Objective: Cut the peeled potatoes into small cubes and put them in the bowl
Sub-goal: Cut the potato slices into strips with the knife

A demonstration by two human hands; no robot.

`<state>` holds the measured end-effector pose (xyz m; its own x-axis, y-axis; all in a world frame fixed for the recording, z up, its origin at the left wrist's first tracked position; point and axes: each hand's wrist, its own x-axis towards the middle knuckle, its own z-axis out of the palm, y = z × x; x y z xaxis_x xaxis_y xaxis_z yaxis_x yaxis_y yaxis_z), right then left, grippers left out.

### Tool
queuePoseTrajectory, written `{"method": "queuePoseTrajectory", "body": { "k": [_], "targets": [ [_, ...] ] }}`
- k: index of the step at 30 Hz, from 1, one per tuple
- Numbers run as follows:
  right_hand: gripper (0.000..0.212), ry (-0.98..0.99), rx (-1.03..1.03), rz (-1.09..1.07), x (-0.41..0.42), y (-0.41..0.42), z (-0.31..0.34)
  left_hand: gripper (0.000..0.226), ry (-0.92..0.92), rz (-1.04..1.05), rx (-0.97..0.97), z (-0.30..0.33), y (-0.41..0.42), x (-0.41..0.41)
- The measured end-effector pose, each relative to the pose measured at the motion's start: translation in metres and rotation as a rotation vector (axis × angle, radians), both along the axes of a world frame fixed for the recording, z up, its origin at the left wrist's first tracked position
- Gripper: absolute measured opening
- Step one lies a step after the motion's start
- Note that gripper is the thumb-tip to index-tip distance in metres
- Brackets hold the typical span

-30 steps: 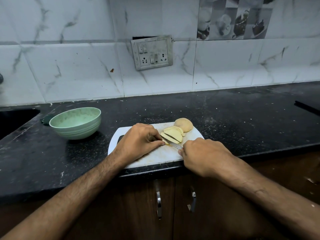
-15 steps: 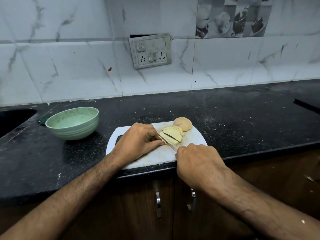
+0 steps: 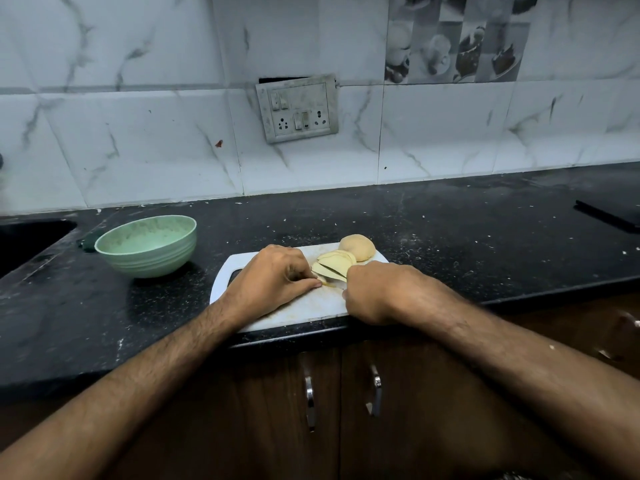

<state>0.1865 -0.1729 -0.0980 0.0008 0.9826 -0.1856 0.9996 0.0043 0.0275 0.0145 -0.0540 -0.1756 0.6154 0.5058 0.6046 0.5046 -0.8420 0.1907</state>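
Note:
A white cutting board (image 3: 301, 306) lies at the counter's front edge. On it sit pale sliced potato pieces (image 3: 334, 266) and, behind them, a whole peeled potato (image 3: 357, 247). My left hand (image 3: 273, 280) lies on the board with its fingertips holding the near end of the slices. My right hand (image 3: 381, 292) grips a knife whose handle is hidden in my fist; only a sliver of blade (image 3: 337, 285) shows at the slices. A green bowl (image 3: 147, 245) stands to the left of the board, with nothing visible inside.
The black stone counter (image 3: 450, 244) is speckled with crumbs. A sink recess (image 3: 27, 240) opens at the far left, a dark flat object (image 3: 609, 216) lies at the far right. A switch panel (image 3: 298, 112) hangs on the tiled wall. Cabinet handles (image 3: 310, 393) sit below.
My right hand has pushed forward and up toward the slices, so less of the blade shows. My left hand stays on the slices. The camera shifted slightly.

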Motion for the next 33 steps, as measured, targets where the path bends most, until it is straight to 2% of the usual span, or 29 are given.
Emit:
{"method": "queuePoseTrajectory", "body": {
  "k": [4, 8, 15, 20, 24, 33],
  "targets": [
    [0.029, -0.021, 0.079, 0.039, 0.002, -0.008, -0.010, 0.020, -0.007, 0.005, 0.007, -0.001, 0.001, 0.000],
    [0.027, 0.021, 0.168, 0.044, 0.003, -0.020, -0.031, 0.021, -0.002, 0.097, 0.082, -0.002, 0.002, 0.001],
    [0.034, 0.149, 0.013, 0.030, 0.016, -0.004, -0.020, 0.028, 0.029, 0.167, 0.141, -0.005, 0.005, -0.002],
    [0.040, 0.345, -0.081, -0.018, 0.030, 0.004, -0.018, 0.027, 0.083, 0.135, 0.126, -0.005, 0.007, 0.002],
    [0.036, 0.037, 0.103, 0.070, 0.023, -0.012, -0.025, 0.022, 0.100, 0.130, 0.143, -0.005, 0.006, 0.002],
    [0.038, -0.111, 0.108, 0.072, 0.045, -0.035, -0.008, 0.018, 0.114, 0.163, 0.156, -0.003, 0.003, 0.001]
  ]
}}
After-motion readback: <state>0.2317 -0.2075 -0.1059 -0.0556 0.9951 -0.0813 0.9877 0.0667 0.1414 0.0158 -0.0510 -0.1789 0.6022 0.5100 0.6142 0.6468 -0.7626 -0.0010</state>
